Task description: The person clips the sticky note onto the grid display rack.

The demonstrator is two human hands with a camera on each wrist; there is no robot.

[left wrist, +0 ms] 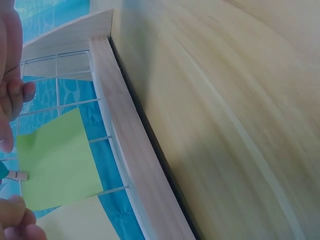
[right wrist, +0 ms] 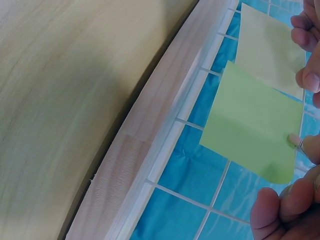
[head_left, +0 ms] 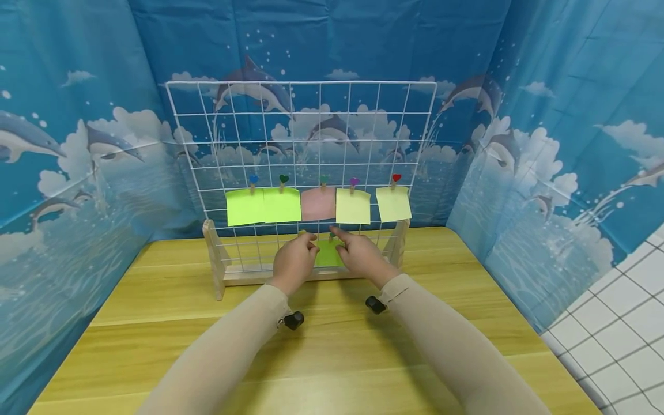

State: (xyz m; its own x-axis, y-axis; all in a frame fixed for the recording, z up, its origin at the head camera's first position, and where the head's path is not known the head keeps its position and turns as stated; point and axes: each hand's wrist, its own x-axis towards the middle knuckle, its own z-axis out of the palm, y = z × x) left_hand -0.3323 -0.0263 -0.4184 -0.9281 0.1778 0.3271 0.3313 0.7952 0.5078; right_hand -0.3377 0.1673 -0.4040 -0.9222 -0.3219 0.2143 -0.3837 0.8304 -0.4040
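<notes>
On the lower part of the white wire grid [head_left: 320, 140], a green paper note [head_left: 329, 254] hangs from a small wooden clip [right wrist: 295, 140] with a teal top. A pale yellow note [right wrist: 267, 47] hangs beside it, mostly hidden behind my left hand [head_left: 294, 260] in the head view. That hand has loosely bent fingers near the green note's upper left corner, with nothing visibly pinched. My right hand [head_left: 365, 255] reaches in from the right. Its index finger points at the clip's top, and its thumb is by the note's right edge.
Higher on the grid hang two bright green notes [head_left: 246, 207], a pink note [head_left: 319, 204] and two pale yellow notes [head_left: 353, 206], each under a heart-topped clip. Wooden feet [head_left: 214, 259] hold the grid on the wood-grain table [head_left: 332, 346]. A dolphin-print curtain [head_left: 332, 34] surrounds it.
</notes>
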